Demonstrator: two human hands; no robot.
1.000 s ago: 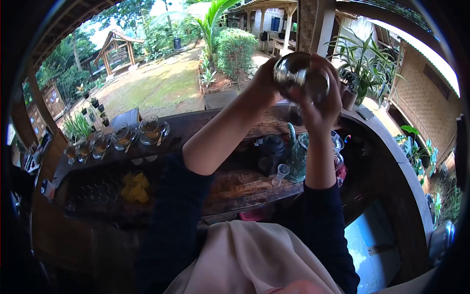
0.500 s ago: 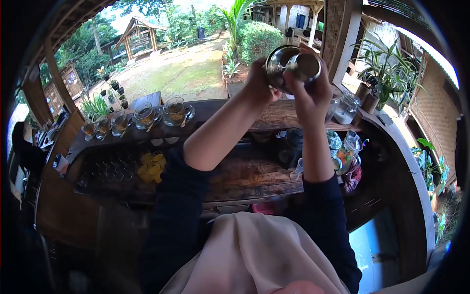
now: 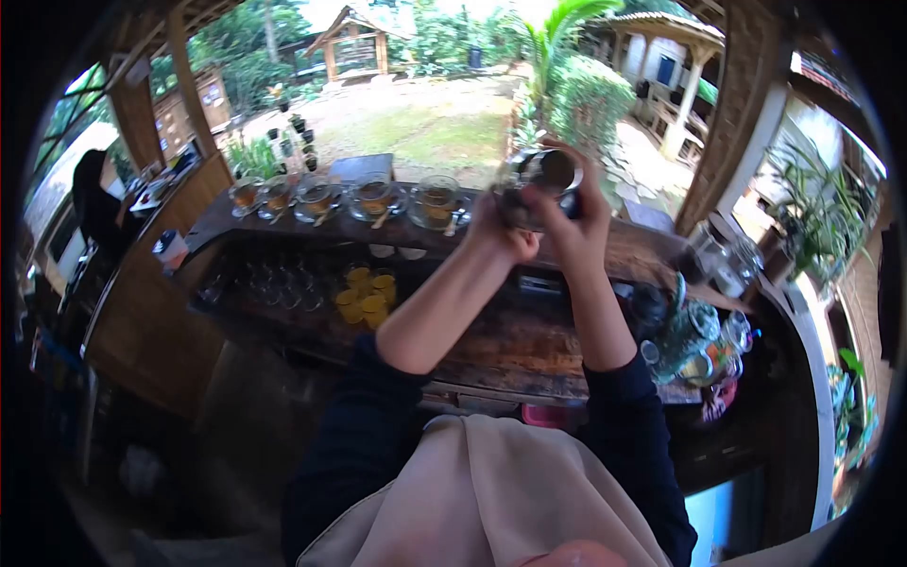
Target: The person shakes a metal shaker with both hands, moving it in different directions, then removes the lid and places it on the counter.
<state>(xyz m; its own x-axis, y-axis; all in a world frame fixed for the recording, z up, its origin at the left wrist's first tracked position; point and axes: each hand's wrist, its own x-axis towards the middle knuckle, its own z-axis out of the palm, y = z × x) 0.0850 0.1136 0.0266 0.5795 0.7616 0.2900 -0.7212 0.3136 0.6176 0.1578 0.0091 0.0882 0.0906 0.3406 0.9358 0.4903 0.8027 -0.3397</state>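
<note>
A shiny metal cocktail shaker [image 3: 552,170] is held up in front of me, over the far side of the wooden counter [image 3: 501,326]. Its round cap end faces me, and motion blurs its outline. My left hand [image 3: 499,227] is closed around the left and lower side of the shaker. On the other side my right hand [image 3: 578,222] grips it, with the thumb lying across the metal near the cap. The far fingers of both hands are partly hidden behind the shaker. To the left of my hands, a glass cup [image 3: 438,200] with a saucer and spoon stands on the raised ledge.
Several more filled glass cups [image 3: 373,197] line the ledge leftward. Lower down are several yellow-filled glasses [image 3: 364,300] and clear glasses [image 3: 288,283]. At right stand a patterned teal jug [image 3: 694,326] and a glass jar [image 3: 742,255]. A person in dark clothing [image 3: 94,198] is far left.
The view has swung leftward, so the counter and cups appear farther right. Both hands still hold the shaker, which is now lower in view and more blurred.
</note>
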